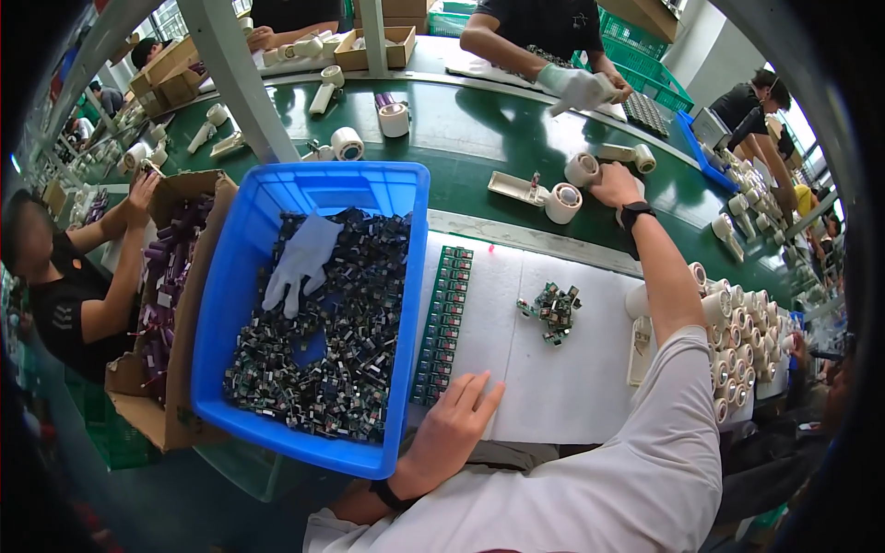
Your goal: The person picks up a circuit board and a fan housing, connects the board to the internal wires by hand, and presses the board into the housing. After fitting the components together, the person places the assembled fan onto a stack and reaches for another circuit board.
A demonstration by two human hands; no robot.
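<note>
My left hand point(454, 422) lies at the near edge of a white foam sheet point(572, 405), fingers stretched out and holding nothing. Beside its fingertips is a long panel of small green circuit boards point(444, 323). My right arm reaches to the green conveyor belt, where my right hand point(616, 187) curls round a white plastic housing point(582, 170) with a round head; the hand hides part of it. Just left of that hand stands an opened housing point(562, 203) with its handle shell lying flat. Loose circuit boards point(553, 313) form a small pile on the foam.
A blue bin point(417, 276) full of small circuit boards, with a white glove point(302, 263) on top, stands left. Beyond it is a carton point(207, 276) of purple-wrapped cells. Stacked white housings point(737, 341) are at right. Co-workers work across the green belt point(461, 157) and at left.
</note>
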